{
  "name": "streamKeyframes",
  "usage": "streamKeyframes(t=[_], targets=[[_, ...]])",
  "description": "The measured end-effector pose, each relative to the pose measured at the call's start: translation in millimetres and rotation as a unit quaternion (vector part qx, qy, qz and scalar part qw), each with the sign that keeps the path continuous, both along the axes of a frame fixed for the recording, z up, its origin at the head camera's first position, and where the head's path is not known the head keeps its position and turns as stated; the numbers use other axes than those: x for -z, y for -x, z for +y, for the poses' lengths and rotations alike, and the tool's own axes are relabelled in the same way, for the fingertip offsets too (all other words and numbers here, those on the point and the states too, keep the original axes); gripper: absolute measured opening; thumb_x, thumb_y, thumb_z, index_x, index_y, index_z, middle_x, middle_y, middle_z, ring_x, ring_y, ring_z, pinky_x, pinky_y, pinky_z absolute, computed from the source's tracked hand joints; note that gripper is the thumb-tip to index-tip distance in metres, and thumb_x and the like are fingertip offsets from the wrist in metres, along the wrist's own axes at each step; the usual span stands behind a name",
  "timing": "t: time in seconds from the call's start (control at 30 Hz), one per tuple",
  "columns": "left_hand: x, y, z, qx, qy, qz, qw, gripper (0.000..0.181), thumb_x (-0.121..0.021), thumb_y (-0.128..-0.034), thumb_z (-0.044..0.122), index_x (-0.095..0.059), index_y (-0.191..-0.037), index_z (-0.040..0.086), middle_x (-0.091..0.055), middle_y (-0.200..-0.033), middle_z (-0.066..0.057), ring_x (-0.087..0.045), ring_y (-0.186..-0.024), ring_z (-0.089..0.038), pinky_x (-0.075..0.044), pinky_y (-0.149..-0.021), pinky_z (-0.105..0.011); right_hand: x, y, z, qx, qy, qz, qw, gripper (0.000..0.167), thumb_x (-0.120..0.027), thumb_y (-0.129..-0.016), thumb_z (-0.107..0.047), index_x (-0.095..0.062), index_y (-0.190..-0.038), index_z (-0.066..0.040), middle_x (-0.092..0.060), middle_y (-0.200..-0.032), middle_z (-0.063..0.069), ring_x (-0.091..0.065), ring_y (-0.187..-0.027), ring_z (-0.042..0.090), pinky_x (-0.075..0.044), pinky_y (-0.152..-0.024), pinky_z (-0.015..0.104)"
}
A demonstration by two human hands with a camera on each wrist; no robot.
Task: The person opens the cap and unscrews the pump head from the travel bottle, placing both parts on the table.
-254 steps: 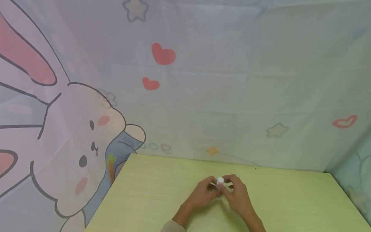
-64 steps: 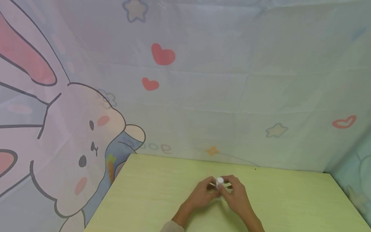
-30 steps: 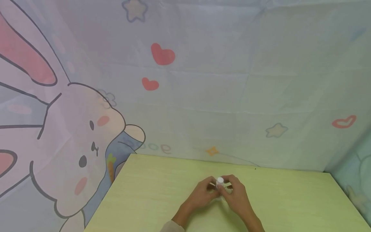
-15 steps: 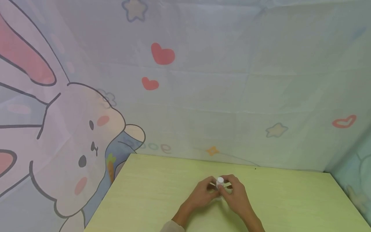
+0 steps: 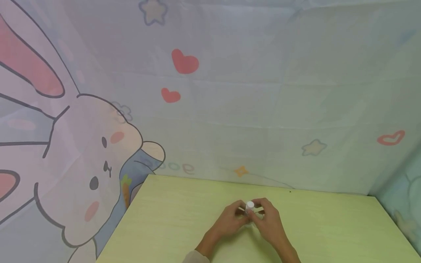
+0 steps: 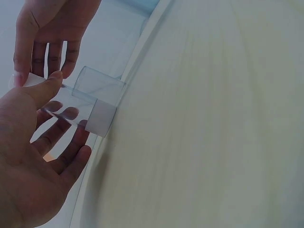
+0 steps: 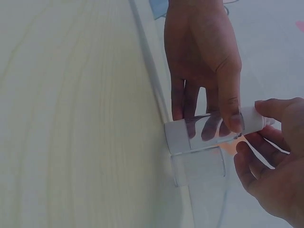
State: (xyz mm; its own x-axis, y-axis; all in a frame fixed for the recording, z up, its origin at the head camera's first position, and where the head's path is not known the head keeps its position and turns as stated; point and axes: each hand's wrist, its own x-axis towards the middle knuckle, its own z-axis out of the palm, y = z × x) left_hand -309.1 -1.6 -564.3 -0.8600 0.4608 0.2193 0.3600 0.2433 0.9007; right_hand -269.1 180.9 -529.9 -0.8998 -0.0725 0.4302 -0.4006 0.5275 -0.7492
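Observation:
A small clear bottle (image 7: 209, 132) with a white base and a white top (image 7: 251, 119) stands upright on the table. My left hand (image 5: 229, 221) grips its clear body, thumb on one side and fingers round the other. Higher up, my right hand (image 5: 269, 223) pinches the white top between thumb and fingers. Beside the bottle's base is a clear cylindrical cap (image 6: 100, 85), apart from both hands. From the head view the hands cover most of the bottle, and only its white top shows plainly.
The pale yellow-green wooden table (image 5: 329, 226) reaches to a hanging cloth backdrop (image 5: 230, 109) printed with a rabbit, hearts and stars. A tiny dark speck (image 5: 290, 191) lies near the table's back edge.

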Motion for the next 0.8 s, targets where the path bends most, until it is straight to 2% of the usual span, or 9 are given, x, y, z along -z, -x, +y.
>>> streamKeyframes(t=[0.17,0.57,0.8], targets=[[-2.1,-2.1,0.2,0.005,0.0,-0.002,1.0,0.016,-0.074,-0.102,0.031,-0.065,-0.112,0.022,-0.066,-0.126,0.01,-0.068,-0.119,-0.019,-0.055,-0.103,-0.038,-0.6,-1.5,0.2,-0.005,-0.006,-0.004,1.0,0.024,-0.078,-0.099,-0.02,-0.068,-0.117,-0.009,-0.067,-0.112,-0.003,-0.061,-0.11,0.022,-0.059,-0.091,0.042],[0.0,-2.4,-0.2,0.004,0.003,-0.002,1.0,0.017,-0.075,-0.1017,0.032,-0.065,-0.112,0.023,-0.066,-0.126,0.013,-0.067,-0.12,-0.016,-0.053,-0.103,-0.034,-2.1,-3.0,-0.3,-0.011,-0.002,-0.004,0.9999,0.023,-0.078,-0.098,-0.013,-0.069,-0.119,-0.009,-0.067,-0.11,-0.005,-0.061,-0.109,0.023,-0.06,-0.09,0.042],[-1.7,-2.1,-0.3,0.007,-0.001,0.01,0.9999,0.017,-0.074,-0.1021,0.031,-0.065,-0.112,0.021,-0.067,-0.126,0.01,-0.068,-0.118,-0.018,-0.054,-0.105,-0.04,-2.6,-2.9,0.3,-0.018,-0.002,0.002,0.9998,0.024,-0.077,-0.099,-0.012,-0.069,-0.12,-0.008,-0.068,-0.112,-0.004,-0.061,-0.109,0.022,-0.06,-0.09,0.043]])
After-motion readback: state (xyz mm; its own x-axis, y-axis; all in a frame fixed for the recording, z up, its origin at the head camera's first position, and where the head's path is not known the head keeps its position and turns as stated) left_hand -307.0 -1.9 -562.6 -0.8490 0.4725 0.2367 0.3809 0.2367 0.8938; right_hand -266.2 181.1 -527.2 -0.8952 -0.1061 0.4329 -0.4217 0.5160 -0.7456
